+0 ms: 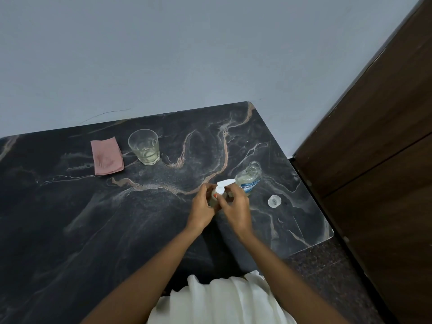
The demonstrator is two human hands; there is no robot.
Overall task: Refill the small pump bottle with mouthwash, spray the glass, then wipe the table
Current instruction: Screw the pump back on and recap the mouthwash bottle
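Observation:
The small pump bottle stands on the dark marble table, right of centre. My left hand grips its clear body. My right hand holds the white pump head on top, nozzle pointing right. Just behind, the mouthwash bottle stands uncapped, touching or nearly touching my right hand. Its clear cap lies on the table to the right. A clear glass with a little liquid stands at the back. A folded pink cloth lies left of the glass.
The table's right edge and rounded front corner are close to the cap. A brown wooden door stands to the right. A grey wall runs behind the table. White fabric lies over my lap.

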